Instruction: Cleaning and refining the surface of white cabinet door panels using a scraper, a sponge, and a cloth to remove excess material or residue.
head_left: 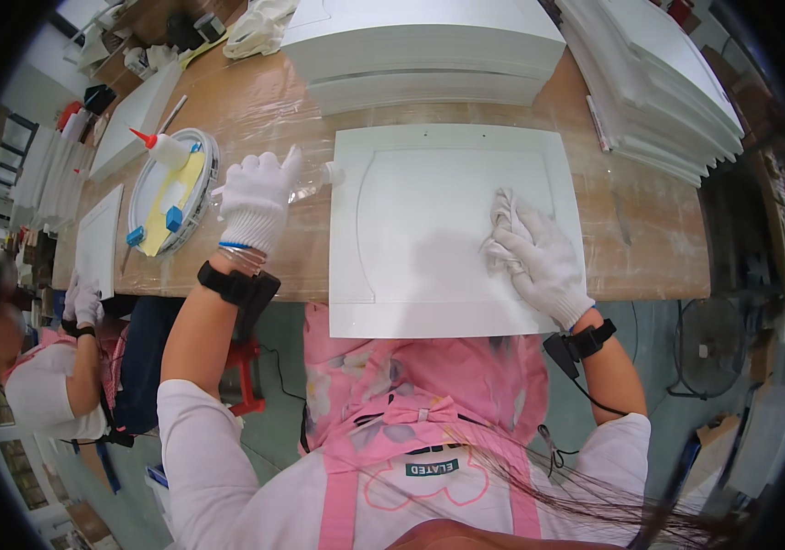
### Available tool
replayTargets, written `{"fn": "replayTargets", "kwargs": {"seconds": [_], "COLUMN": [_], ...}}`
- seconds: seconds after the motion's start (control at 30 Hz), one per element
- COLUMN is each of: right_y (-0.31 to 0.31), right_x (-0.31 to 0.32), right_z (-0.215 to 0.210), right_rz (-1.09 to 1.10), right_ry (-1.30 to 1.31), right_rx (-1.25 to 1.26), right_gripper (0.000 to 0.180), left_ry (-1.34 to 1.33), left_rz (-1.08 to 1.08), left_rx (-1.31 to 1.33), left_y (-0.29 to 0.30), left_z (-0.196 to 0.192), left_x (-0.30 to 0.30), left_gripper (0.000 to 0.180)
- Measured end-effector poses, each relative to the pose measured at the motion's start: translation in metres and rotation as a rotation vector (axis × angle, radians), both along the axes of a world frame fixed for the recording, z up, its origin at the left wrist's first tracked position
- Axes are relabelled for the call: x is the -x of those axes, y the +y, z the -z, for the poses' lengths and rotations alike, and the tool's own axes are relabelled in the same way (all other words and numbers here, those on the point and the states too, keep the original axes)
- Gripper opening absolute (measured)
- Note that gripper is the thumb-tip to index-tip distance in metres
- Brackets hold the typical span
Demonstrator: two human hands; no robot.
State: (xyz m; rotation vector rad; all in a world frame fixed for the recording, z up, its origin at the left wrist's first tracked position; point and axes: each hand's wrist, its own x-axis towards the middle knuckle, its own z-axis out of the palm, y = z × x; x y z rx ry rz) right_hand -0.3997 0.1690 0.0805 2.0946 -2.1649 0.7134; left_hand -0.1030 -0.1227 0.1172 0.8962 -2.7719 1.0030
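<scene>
Pink apron (429, 403) closest, then a white panel (429, 229) lying flat on the worktop (264, 110) before the person. Her gloved right hand (543, 261) presses a crumpled white cloth (502, 220) onto the panel. Her gloved left hand (258, 197) curls around a clear bottle (310, 181) beside the panel's left edge.

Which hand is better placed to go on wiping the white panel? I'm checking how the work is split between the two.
Right, probably. The right hand already presses a crumpled white cloth onto the white panel. The left hand is off the panel's edge, wrapped around a clear bottle.
</scene>
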Motion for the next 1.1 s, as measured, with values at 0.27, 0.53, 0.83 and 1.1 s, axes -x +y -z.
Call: {"fn": "replayTargets", "kwargs": {"seconds": [0.27,0.53,0.83,1.1], "right_y": [-0.003,0.0,-0.003,-0.013], "right_x": [0.0,0.004,0.003,-0.019], "right_z": [-0.005,0.004,0.006,0.001], "right_rz": [-0.026,-0.014,-0.002,0.029], "right_ry": [-0.05,-0.007,0.01,-0.203], "right_rx": [0.015,0.026,-0.016,-0.15], "right_gripper": [0.033,0.035,0.032,0.034], "left_ry": [-0.042,0.021,1.068,1.383], "left_rz": [-0.107,-0.201,-0.014,-0.17], "left_rx": [0.004,-0.118,-0.842,-0.938], "left_y": [-0.035,-0.017,-0.036,-0.062], "left_z": [-0.002,-0.016,0.017,0.055], "left_x": [0.032,0.012,-0.04,-0.081], "left_gripper": [0.045,0.036,0.072,0.071]}}
